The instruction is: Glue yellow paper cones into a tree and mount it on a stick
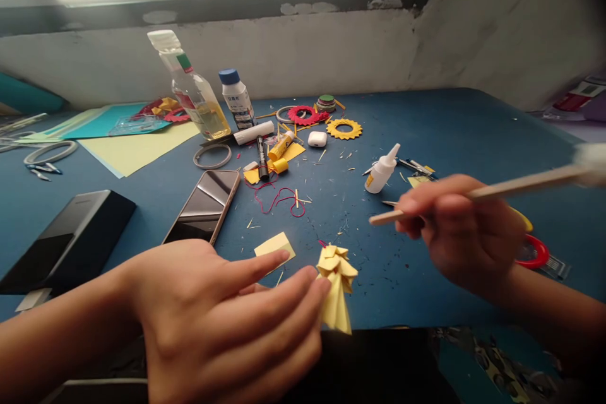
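Item, near centre: one pleated, tiered yellow paper ornament (335, 271), lying or hovering at the table's (473, 139) near edge, showing a bit of magenta thread (322, 243) at its top.

Item, near left: left hand (231, 322), fingers extending and spreading slightly, fingertips meeting the ornament's left side; the thumb is hiding, so how firmly it is closing cannot be told.

Item, near right: right hand (466, 233), closing thumb and fingers round a slim wooden stick (521, 184), the bare tip pointing left, standing apart from the ornament.

Step, as judged: the left hand is steadying or positioning the folded piece while the right is keeping the stick ready. Any contact between tip and folds is calling for a firmer left hold and light pressure, the thin pleats risking a crush.

Surroundings: a yellow paper rectangle (271, 246) is lying just left of the ornament; a white nozzle bottle (380, 172) is standing beyond, right of centre; a smartphone (203, 205) is resting at left; a yellow toothed ring (344, 129) is lying at the far side.
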`<act>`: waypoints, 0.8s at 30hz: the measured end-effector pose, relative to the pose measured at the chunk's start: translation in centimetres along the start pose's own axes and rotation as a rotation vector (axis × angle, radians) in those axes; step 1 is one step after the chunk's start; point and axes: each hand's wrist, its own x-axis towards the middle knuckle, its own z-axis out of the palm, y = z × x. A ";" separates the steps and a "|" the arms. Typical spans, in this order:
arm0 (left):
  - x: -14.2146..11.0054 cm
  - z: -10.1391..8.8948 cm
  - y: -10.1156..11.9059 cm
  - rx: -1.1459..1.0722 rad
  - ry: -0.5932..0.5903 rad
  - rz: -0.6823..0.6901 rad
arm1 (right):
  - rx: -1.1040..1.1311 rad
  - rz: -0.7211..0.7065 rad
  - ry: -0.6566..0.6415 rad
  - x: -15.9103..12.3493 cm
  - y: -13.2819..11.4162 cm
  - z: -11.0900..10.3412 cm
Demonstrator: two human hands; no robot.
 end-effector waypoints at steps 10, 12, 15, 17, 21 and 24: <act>1.5 0.4 -3.9 0.415 -0.204 0.683 | -0.265 0.055 -0.243 -0.3 5.0 1.4; 0.7 1.0 -4.2 0.411 -0.192 0.651 | -0.252 0.035 -0.262 -0.6 4.6 1.7; -0.1 1.7 -4.3 0.410 -0.176 0.575 | -0.231 0.027 -0.276 -0.7 4.1 2.0; -0.5 1.8 -4.3 0.425 -0.177 0.526 | -0.230 0.023 -0.279 -0.7 4.0 2.1; -0.7 1.7 -4.2 0.452 -0.167 0.492 | -0.261 0.031 -0.276 -0.8 4.1 2.2; -0.7 1.6 -4.4 0.466 -0.159 0.496 | -0.319 0.057 -0.252 -0.8 4.2 2.2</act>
